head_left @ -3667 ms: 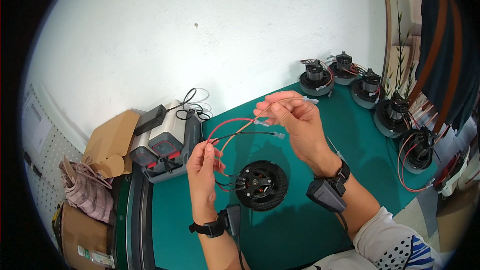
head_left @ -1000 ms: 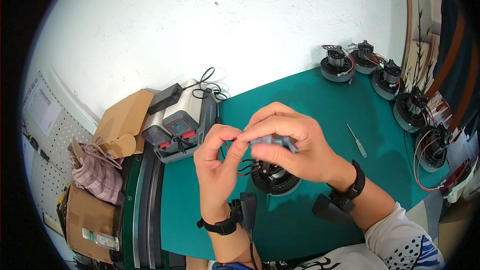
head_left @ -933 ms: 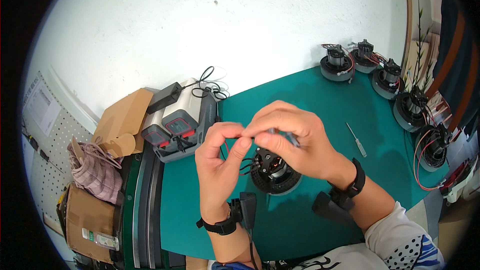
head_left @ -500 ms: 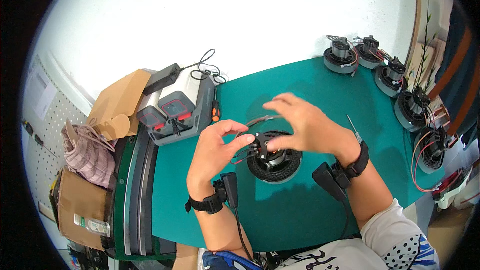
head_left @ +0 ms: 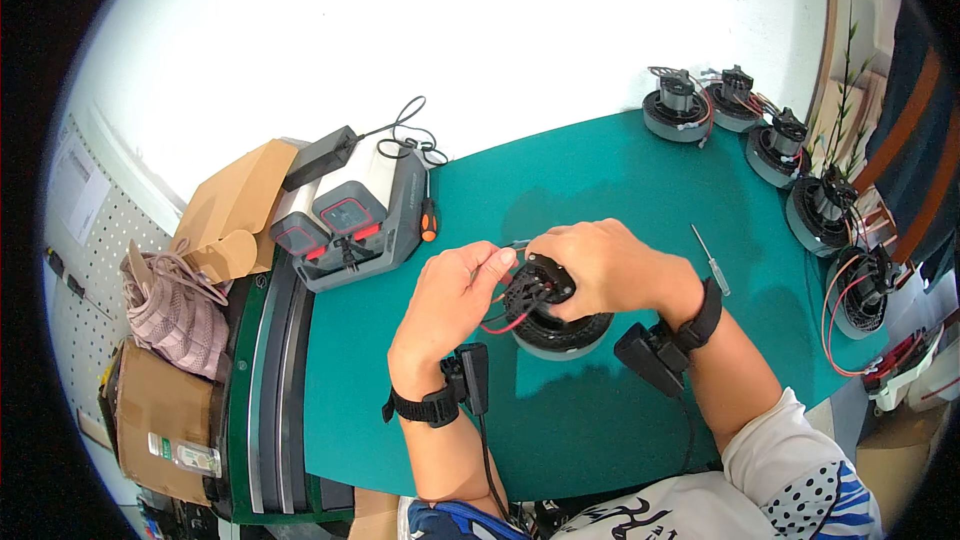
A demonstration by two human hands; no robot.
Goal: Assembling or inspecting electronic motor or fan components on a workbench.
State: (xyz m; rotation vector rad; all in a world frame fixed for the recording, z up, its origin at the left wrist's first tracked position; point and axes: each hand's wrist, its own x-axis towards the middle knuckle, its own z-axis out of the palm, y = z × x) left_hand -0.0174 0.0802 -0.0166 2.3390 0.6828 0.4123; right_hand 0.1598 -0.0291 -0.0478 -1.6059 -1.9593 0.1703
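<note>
On the green mat (head_left: pixel 470 465), in the head view, the motor (head_left: pixel 540 285) sits between the two hands, near the middle; whether it rests on the mat or is lifted I cannot tell. The right hand (head_left: pixel 612 265) is curled round its far and right sides, gripping it. The left hand (head_left: pixel 440 300) is at its left edge, thumb and forefinger close together; whether they pinch a wire cannot be made out. A red wire (head_left: pixel 508 326) loops out from the motor just below those fingers. Each wrist wears a black strap (head_left: pixel 425 408) with a dark box (head_left: pixel 472 378).

Right of the right hand, a slim screwdriver (head_left: pixel 715 270) lies on the mat. Beyond it, five other motors (head_left: pixel 677 112) stand in a curved row along the far and right edges, their wires trailing loosely.

Left of the mat's middle is a grey-and-white unit (head_left: pixel 350 205) with red accents, a black adapter (head_left: pixel 322 157) on top. An orange-handled tool (head_left: pixel 429 222) lies just beside it. Further left are an open carton (head_left: pixel 225 205), a pink checked bag (head_left: pixel 178 315) and, below that, a brown box (head_left: pixel 165 415).
</note>
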